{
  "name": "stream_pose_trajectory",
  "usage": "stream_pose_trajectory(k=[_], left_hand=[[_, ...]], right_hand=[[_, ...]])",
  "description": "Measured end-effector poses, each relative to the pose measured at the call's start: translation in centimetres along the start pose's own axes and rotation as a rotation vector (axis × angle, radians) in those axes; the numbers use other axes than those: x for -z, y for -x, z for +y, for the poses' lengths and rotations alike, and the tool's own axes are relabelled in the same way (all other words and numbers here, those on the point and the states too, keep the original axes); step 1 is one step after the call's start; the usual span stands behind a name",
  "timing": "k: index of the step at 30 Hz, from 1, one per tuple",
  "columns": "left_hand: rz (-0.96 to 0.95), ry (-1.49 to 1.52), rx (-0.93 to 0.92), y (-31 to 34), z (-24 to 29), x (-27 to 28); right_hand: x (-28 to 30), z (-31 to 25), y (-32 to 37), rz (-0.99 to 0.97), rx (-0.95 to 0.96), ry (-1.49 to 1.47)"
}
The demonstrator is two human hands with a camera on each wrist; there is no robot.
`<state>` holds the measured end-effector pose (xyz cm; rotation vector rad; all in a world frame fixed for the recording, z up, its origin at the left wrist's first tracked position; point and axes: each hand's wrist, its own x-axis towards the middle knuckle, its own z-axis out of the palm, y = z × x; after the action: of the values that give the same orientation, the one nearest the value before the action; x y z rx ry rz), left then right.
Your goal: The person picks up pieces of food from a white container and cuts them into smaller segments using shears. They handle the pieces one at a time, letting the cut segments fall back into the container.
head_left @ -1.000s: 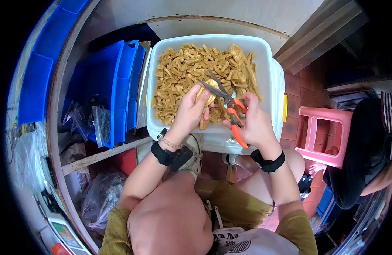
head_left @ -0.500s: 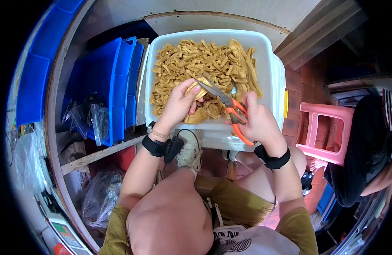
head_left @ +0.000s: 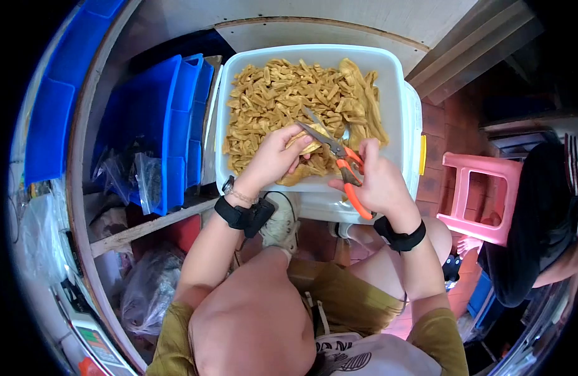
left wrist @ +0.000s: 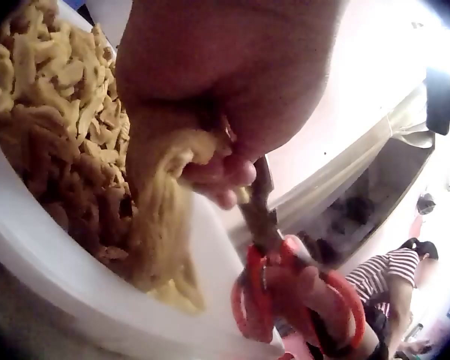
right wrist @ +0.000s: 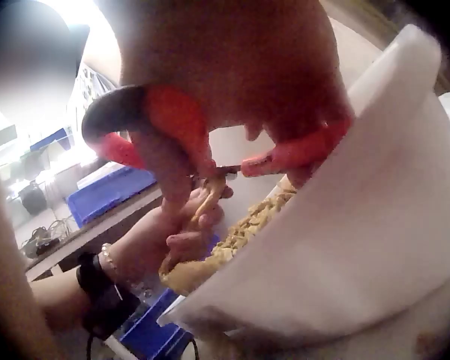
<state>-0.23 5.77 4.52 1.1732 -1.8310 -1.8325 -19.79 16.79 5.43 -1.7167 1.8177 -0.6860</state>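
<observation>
Over a white plastic tub (head_left: 221,125) filled with short yellow-brown pieces (head_left: 270,94), my left hand (head_left: 270,160) holds a soft, wrinkled yellow-brown strip (head_left: 313,148). The strip's loose end (left wrist: 165,225) hangs below my fingers in the left wrist view. My right hand (head_left: 386,182) grips orange-handled scissors (head_left: 358,202), fingers and thumb in the handles. Their blades are parted and point at the strip, right beside my left fingertips. Longer uncut strips (head_left: 359,97) lie at the tub's right side.
Blue bins (head_left: 176,125) with plastic bags stand on a shelf at left. A pink stool (head_left: 480,197) is on the tiled floor at right, beside a seated person in dark clothes (head_left: 533,219). A wooden-edged panel (head_left: 326,31) rises behind the tub.
Half a second ago my left hand and the strip were further left; they have since moved slightly right. The scissor blades have shifted right too and stand wider apart.
</observation>
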Motion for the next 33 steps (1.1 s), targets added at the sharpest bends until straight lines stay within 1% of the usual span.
stream_pose_trajectory(k=[3,6,8,12,14,15,17,18,20,24,26,33], left_hand=[[-0.001,-0.010,0.009,-0.1,-0.2,0.4],[0.019,0.045,-0.014,-0.4,-1.1,1.0],[0.077,0.021,0.015,-0.4,-1.3,1.4],[0.117,-0.065,-0.010,-0.3,-0.6,1.8],[0.141,0.097,-0.037,-0.3,-0.9,2.0],[0.143,0.097,-0.039,-0.4,-1.4,2.2],[0.103,0.308,-0.070,-0.5,-2.3,2.7],[0.104,0.308,-0.071,-0.5,-2.2,2.5],[0.245,0.375,-0.217,-0.5,-2.0,1.8],[0.256,0.343,-0.242,-0.2,-2.1,1.6],[0.251,0.371,-0.277,-0.2,-2.2,1.1],[0.265,0.382,-0.310,-0.2,-2.1,0.5]], right_hand=[[0.5,0.1,-0.3,-0.057,-0.025,0.000],[0.2,0.7,-0.4,-0.027,0.012,-0.003],[-0.4,1.3,-0.4,-0.017,0.048,0.007],[-0.5,1.3,-0.4,0.018,0.057,0.020],[0.7,0.1,-0.3,-0.019,-0.020,0.057],[0.8,0.1,-0.2,-0.019,-0.018,0.058],[1.1,0.4,-0.1,0.003,-0.013,0.041],[1.1,0.5,0.0,0.003,-0.012,0.041],[1.1,0.7,0.0,0.006,-0.017,0.011],[1.1,0.3,0.1,0.014,0.002,-0.003],[1.0,0.3,0.0,-0.028,-0.022,0.009],[1.5,0.3,0.2,-0.032,0.010,0.013]])
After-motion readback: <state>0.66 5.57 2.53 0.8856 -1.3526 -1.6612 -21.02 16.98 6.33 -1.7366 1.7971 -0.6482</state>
